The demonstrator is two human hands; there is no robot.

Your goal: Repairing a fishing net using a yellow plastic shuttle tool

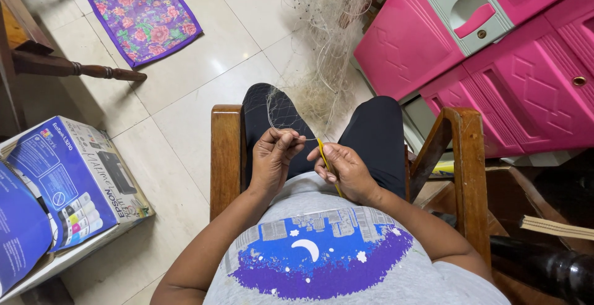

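Looking down at someone sitting in a wooden chair (226, 156) on a tiled floor (185, 94), working on a fishing net. Far left, at the floor's left edge, there's an opened blue printer box (74, 181), and up toward the top-left corner lies a purple floral mat (143, 13) next to a dark turned wooden leg (74, 68).

Moving in, the left hand (272, 159) sits over the left thigh with its fingers curled in, pinching a bit of the fine pale net (322, 64) between thumb and fingertips. The mesh drapes over the left knee and trails up and away across the floor toward the top middle.

Just beside it, the right hand (346, 172) is closed around a thin yellow netting needle (327, 163), gripped so it runs diagonally through the fist, its tip pointing up at the spot the left hand pinches. A short taut bit of line runs between the two hands, which are close but not touching.

Over on the right, past the chair's armrest, stands a bright pink plastic cabinet (495, 64) with a grey panel.
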